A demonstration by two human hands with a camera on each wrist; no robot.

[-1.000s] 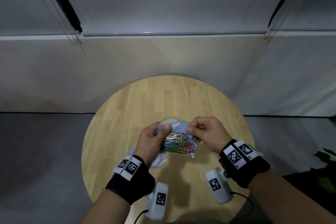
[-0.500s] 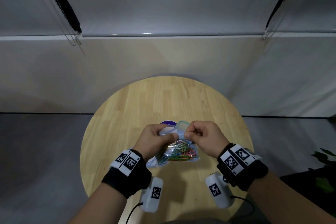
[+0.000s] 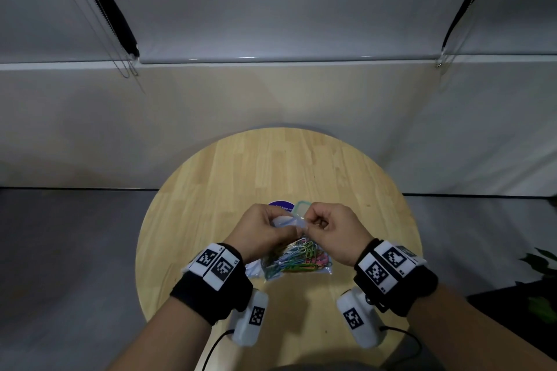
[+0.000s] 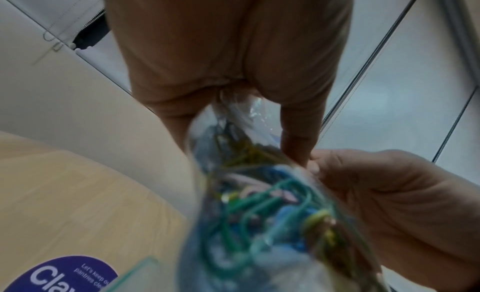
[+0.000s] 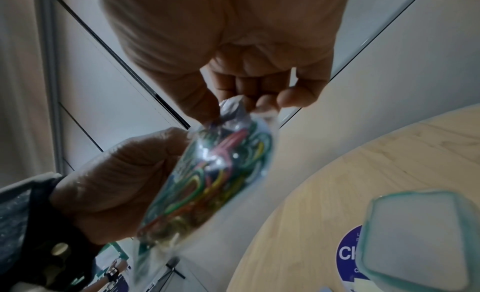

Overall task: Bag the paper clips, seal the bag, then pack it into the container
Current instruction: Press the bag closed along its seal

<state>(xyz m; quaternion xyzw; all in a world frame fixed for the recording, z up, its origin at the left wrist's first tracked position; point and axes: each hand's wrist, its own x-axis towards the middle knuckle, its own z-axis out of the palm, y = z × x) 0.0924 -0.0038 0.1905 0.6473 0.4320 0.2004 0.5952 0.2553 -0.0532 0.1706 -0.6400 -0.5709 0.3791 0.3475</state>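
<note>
Round pale wooden table point(image 3: 211, 190) was underneath. Clear plastic bag of coloured paper clips point(image 3: 297, 260) hung above it, mouth up, likely for sealing. Left hand point(image 3: 259, 232) and right hand point(image 3: 331, 229) both pinched its top edge, clips hanging below fingertips. Small teal-rimmed clear container point(image 3: 301, 208) sat just beyond.

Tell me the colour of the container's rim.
Translucent teal-green, around the container's frosted clear body; the right wrist view shows it best.

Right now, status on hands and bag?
Left hand and right hand both pinch the bag top, held above the table. Clips inside. Container on table, nothing blocking.
</note>
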